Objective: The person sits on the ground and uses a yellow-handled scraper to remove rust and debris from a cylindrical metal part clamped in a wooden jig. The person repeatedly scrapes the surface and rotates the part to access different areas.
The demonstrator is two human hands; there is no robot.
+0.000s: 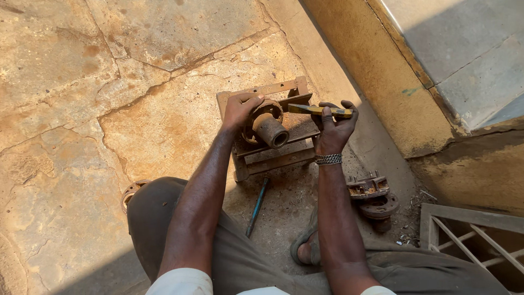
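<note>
A rusty metal hub with a short cylindrical shaft (pixel 271 130) stands on a rusted metal frame (pixel 284 158) on the stone floor. My left hand (pixel 240 109) rests on the hub's flange at its left side. My right hand (pixel 334 127), with a metal bracelet at the wrist, grips a yellow-handled flat tool (pixel 319 110) whose tip points left toward the top of the hub.
A thin blue rod (pixel 256 206) lies on the floor below the frame. Rusty flanged parts (pixel 374 196) are stacked at the right. A metal ring (pixel 130 194) peeks out by my left knee. A yellow wall (pixel 382 76) and a metal grate (pixel 475 240) bound the right.
</note>
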